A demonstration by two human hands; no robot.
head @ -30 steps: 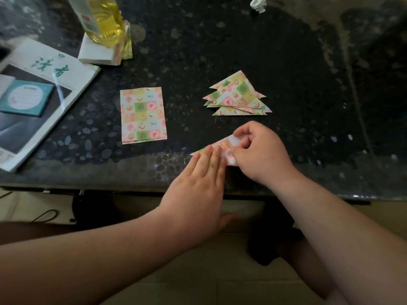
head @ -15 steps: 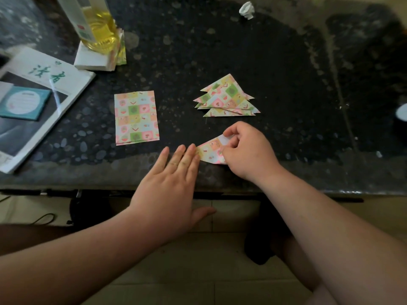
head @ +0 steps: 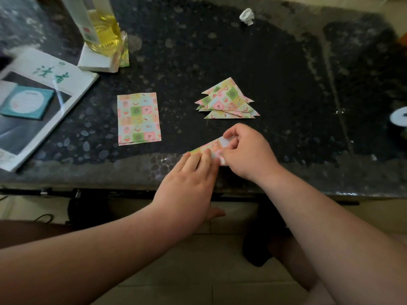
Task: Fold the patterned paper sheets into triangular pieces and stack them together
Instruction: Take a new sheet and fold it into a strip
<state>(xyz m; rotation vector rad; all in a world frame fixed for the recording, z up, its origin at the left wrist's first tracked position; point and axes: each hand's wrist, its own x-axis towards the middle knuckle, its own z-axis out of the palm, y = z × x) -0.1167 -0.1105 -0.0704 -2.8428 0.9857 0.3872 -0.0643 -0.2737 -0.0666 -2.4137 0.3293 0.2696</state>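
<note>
Both forearms come in from the bottom and meet at the near edge of the desk (head: 220,51), which is a dark glossy slab with a pebbly speckled look and a worn grey front strip. The left hand (head: 193,177) is palm down with the fingers straight and close together, fingertips pressing flat on the left part of the half-folded sheet (head: 209,148), thumb dangling off below the desk edge, so no real grip there, it's just pinning the paper down. The right hand (head: 246,155) is knuckles up with the fingers curled, and its grip is a tight pinch of thumb and forefinger on the right end of that same sheet, where a bit of plain white underside shows. The sheet lies on the desk right at the front edge, between the two hands, a long thin wedge printed in pastel pink, green and yellow squares. Just behind the right hand is the stack of triangles (head: 229,100), several flat pointy pieces fanned a little so their corners stick out. Left of that, well apart from it, is a pile of flat sheets (head: 138,118), rectangular, same checkered print, edges slightly offset. Far left there's a glossy magazine (head: 44,102) with a teal card (head: 26,102) on it, and behind it a clear bottle (head: 103,29) of yellow liquid standing on a white block (head: 92,60). A crumpled white paper ball (head: 247,16) sits at the back.
</note>
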